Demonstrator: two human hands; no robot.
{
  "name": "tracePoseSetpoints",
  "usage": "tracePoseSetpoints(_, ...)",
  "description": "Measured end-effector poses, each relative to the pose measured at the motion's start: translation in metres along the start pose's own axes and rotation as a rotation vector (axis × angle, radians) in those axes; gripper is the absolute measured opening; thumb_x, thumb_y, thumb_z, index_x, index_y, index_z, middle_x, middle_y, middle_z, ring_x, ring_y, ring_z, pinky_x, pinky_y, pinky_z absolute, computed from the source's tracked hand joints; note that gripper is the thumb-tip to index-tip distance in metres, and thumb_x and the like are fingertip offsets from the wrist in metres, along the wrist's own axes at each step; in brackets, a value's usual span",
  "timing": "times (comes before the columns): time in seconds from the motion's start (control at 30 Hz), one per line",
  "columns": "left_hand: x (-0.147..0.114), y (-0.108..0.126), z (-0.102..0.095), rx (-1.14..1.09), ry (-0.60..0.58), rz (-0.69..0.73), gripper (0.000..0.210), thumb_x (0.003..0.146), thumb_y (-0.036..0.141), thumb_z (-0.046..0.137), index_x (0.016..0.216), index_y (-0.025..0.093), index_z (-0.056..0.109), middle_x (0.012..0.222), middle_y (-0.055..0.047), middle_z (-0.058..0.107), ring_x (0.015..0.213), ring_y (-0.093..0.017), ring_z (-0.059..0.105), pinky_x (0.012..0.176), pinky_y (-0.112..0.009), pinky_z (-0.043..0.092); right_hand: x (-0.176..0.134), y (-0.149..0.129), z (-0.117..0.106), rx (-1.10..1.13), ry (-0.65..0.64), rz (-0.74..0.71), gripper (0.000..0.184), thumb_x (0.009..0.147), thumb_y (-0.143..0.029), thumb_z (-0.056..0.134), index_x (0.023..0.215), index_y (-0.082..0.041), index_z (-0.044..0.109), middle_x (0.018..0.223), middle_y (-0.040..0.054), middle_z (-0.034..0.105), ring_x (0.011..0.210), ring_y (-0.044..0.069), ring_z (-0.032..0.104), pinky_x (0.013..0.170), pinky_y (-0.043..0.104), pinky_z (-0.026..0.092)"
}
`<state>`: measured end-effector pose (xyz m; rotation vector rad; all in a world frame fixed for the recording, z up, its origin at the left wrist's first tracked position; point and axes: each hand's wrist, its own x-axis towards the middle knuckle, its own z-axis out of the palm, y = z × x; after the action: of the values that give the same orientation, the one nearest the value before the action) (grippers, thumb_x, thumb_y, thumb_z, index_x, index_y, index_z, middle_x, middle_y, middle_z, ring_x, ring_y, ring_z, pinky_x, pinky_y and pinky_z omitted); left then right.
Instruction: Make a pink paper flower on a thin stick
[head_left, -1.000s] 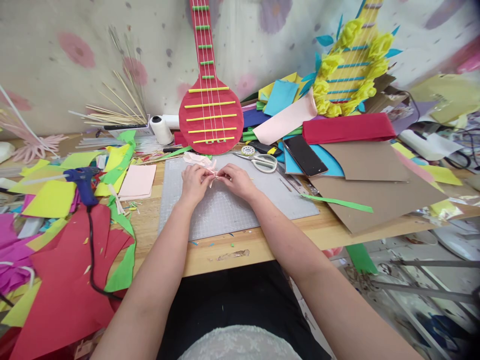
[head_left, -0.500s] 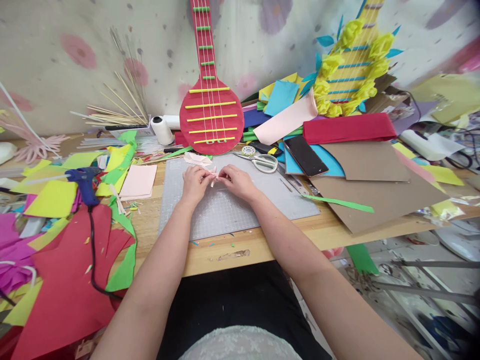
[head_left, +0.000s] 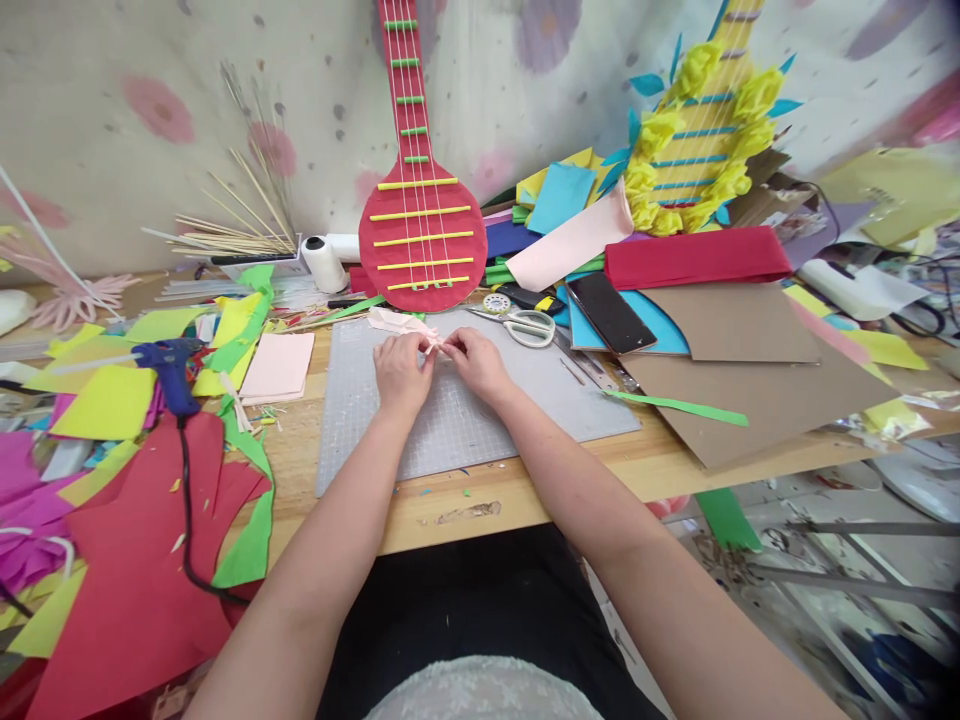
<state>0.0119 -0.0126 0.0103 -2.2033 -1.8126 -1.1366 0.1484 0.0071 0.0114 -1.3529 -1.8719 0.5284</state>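
Observation:
Both hands meet over the upper part of a grey cutting mat. Between their fingertips is a small crumpled piece of pale pink paper. My left hand pinches it from the left, its fingers closed. From the right, my right hand pinches the same piece between thumb and fingers. Just beyond the left hand lies another pale pink paper piece at the mat's top edge. The fingers partly cover the held paper, so its exact shape is hidden.
Scissors and a black phone lie to the right, beside brown cardboard. A blue glue gun with its cord, pink sheets and coloured paper scraps are on the left. A red paper lute leans at the back.
My left hand has shifted slightly to the right and its wrist has turned, closing in on the right hand. The pink piece has moved a little right and up.

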Motion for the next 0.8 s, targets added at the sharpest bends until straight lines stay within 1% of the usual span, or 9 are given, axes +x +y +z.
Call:
tracePoseSetpoints(0.1, -0.0004, -0.0032, 0.0031, 0.022, 0.014, -0.032, 0.009, 0.08, 0.03, 0.056, 0.077, 0.022, 0.056, 0.079, -0.002, 0.065, 0.077, -0.02, 0.053, 0.075, -0.035, 0.031, -0.0002, -0.0023, 0.0014, 0.042, -0.014, 0.026, 0.013, 0.082, -0.026, 0.05, 0.076, -0.017, 0.057, 0.079, 0.0028, 0.06, 0.074, 0.013, 0.052, 0.071, 0.025, 0.039)
tracePoseSetpoints(0.27, -0.0015, -0.0031, 0.0032, 0.02, 0.024, -0.106, 0.01, 0.079, 0.03, 0.057, 0.081, 0.022, 0.063, 0.078, -0.004, 0.064, 0.078, -0.021, 0.054, 0.075, -0.035, 0.033, 0.0002, -0.0033, 0.0012, 0.067, -0.023, 0.048, 0.015, 0.083, -0.026, 0.047, 0.077, -0.018, 0.059, 0.08, 0.0027, 0.062, 0.075, 0.013, 0.054, 0.071, 0.025, 0.039)
tracePoseSetpoints(0.43, -0.0018, -0.0007, 0.0047, -0.031, 0.015, -0.165, 0.011, 0.078, 0.026, 0.058, 0.083, 0.021, 0.065, 0.076, -0.005, 0.063, 0.079, -0.022, 0.055, 0.075, -0.035, 0.035, -0.0008, -0.0047, 0.0005, 0.012, -0.051, 0.052, 0.019, 0.085, -0.026, 0.043, 0.081, -0.017, 0.06, 0.083, 0.0034, 0.064, 0.077, 0.014, 0.055, 0.073, 0.025, 0.039)
tracePoseSetpoints(0.6, -0.0018, 0.002, 0.0073, -0.089, 0.039, -0.221, 0.009, 0.075, 0.023, 0.059, 0.081, 0.02, 0.065, 0.074, -0.004, 0.061, 0.077, -0.021, 0.054, 0.076, -0.034, 0.037, -0.0018, -0.0069, 0.0024, -0.072, -0.06, 0.086, 0.022, 0.088, -0.027, 0.04, 0.086, -0.018, 0.06, 0.09, 0.0052, 0.064, 0.08, 0.016, 0.056, 0.072, 0.026, 0.038)
tracePoseSetpoints(0.67, -0.0017, 0.0034, 0.0076, -0.112, 0.057, -0.234, 0.008, 0.074, 0.022, 0.059, 0.08, 0.02, 0.064, 0.073, -0.004, 0.06, 0.076, -0.02, 0.054, 0.076, -0.034, 0.037, -0.0014, -0.0077, 0.0036, -0.08, -0.067, 0.077, 0.023, 0.088, -0.027, 0.039, 0.087, -0.018, 0.06, 0.092, 0.0058, 0.064, 0.082, 0.016, 0.056, 0.073, 0.027, 0.039)
tracePoseSetpoints(0.8, -0.0019, 0.0039, 0.0076, -0.143, 0.085, -0.252, 0.008, 0.072, 0.02, 0.059, 0.079, 0.02, 0.062, 0.074, -0.004, 0.06, 0.077, -0.02, 0.054, 0.077, -0.033, 0.038, -0.0013, -0.0103, 0.0048, -0.056, -0.066, 0.001, 0.02, 0.088, -0.026, 0.04, 0.085, -0.017, 0.058, 0.088, 0.0062, 0.063, 0.082, 0.015, 0.054, 0.075, 0.026, 0.039)
